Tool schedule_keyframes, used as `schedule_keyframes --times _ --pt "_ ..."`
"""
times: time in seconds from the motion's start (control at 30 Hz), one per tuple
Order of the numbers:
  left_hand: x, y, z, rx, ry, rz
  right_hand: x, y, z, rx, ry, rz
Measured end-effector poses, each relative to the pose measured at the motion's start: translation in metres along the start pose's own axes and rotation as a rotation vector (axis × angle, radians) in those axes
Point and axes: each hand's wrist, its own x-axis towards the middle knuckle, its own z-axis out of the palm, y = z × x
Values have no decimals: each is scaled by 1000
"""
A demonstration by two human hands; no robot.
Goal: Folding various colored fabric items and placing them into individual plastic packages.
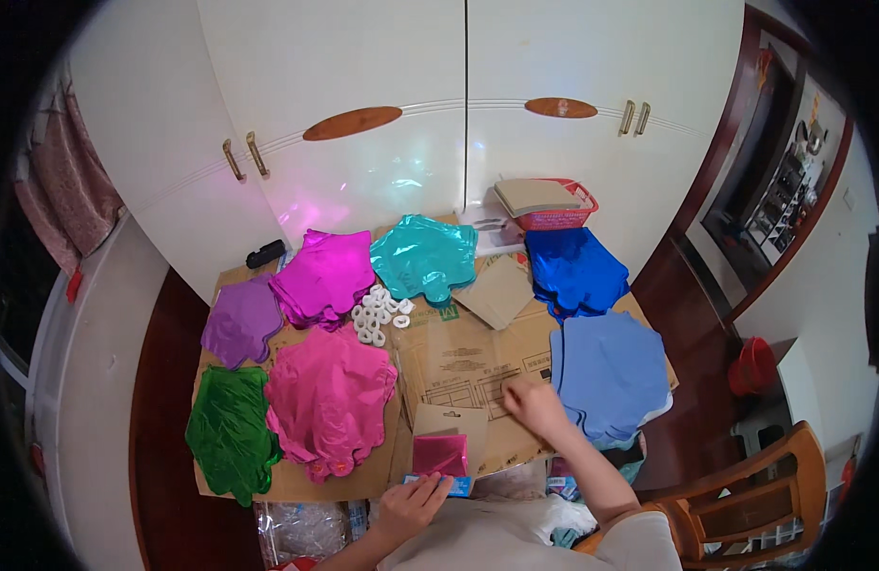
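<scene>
fingers [517, 392] apparently touch bare cardboard [458, 357] beside blue stack [611, 376].

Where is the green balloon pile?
In the head view, the green balloon pile lies at the cardboard's near left corner, beside the pink pile and below the purple pile.

We see our two bare forearms rising from the lower edge, with no sleeves, watches, rings or gloves on them. Our left hand [408, 504] and right hand [534, 404] are uncovered. At the right shoulder a short pale sleeve [639, 542] shows, and light, whitish-grey cloth covers our lap.
</scene>
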Motion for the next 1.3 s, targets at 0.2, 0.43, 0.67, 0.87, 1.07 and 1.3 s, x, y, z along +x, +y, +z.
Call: schedule_keyframes --times 0.2,0.43,0.67,0.87,1.07,1.3 --pt "2 1 -3 4 -24 11 45 22 -18 -198 134 43" --pt "6 2 -4 48 -23 35 36 10 13 -155 -123 -300" --pt "20 1 -1 70 -90 106 24 2 34 -387 -161 -459" --pt "28 5 1 92 -122 120 24 -24 20 -497 -178 -460" --pt "31 10 4 113 -128 119 22 -27 17 -477 -203 -446" --pt "33 12 4 110 -112 160 19 -30 24 -415 -142 -401"
